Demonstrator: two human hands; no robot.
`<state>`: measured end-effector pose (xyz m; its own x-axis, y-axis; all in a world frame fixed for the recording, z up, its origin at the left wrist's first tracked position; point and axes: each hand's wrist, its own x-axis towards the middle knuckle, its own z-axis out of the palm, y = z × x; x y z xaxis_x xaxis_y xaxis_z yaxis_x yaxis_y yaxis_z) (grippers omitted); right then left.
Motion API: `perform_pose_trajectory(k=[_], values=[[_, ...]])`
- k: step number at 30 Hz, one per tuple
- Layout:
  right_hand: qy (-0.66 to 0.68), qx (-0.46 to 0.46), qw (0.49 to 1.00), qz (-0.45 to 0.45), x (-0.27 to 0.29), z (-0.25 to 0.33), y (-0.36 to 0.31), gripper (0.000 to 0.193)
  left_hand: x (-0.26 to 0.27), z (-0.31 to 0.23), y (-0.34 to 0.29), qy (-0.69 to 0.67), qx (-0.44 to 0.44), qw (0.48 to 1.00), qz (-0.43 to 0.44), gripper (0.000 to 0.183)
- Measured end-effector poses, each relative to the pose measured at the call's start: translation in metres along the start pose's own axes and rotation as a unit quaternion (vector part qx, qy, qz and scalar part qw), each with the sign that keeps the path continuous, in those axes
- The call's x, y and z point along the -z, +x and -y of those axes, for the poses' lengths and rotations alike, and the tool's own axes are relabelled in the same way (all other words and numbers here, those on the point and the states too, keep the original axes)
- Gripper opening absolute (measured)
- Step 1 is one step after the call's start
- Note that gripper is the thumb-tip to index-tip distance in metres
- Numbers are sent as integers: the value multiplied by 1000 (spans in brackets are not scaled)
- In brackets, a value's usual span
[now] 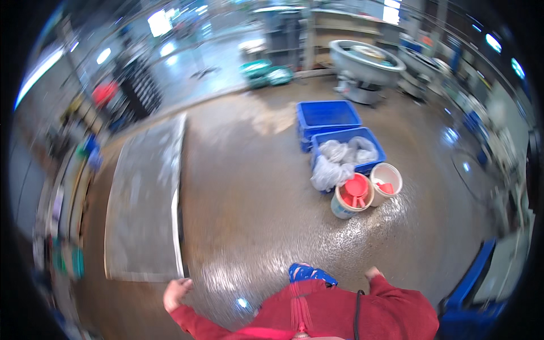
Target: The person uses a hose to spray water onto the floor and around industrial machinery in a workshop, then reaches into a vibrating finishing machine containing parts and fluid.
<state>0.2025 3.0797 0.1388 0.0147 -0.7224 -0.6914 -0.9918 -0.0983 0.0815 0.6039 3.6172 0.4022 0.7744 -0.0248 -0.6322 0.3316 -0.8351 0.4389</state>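
My left hand (177,294) hangs near the near right corner of a large grey flat panel (141,209) with a pale raised edge. Its fingers are loosely bent and apart, with nothing seen in them; whether they touch the panel I cannot tell. Low at my right side is my right hand (373,274), small in view and partly covered by the red sleeve, so its fingers do not show clearly. Ahead of it stand two white buckets: the nearer bucket (344,211) holds red scoops (356,186), the other bucket (395,177) a red and white item.
Behind the buckets are two blue crates, one crate (377,138) with clear plastic bags (331,171), the other crate (303,126) farther back. Round grey bowl-shaped machines (367,73) stand beyond. Green sacks (258,70) lie at the back. The brown floor (243,187) looks wet. A blue-framed object (473,277) stands at right.
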Motion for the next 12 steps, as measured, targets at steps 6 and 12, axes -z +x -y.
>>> perform_pose_trajectory(k=[6,12], values=[[-262,-16,942,211,-94,-45,19,31,77,-208,195,96,-303,930,-183,39],[15,10,996,-86,-67,304,200,31,175,-293,354,96,-346,931,-65,39]])
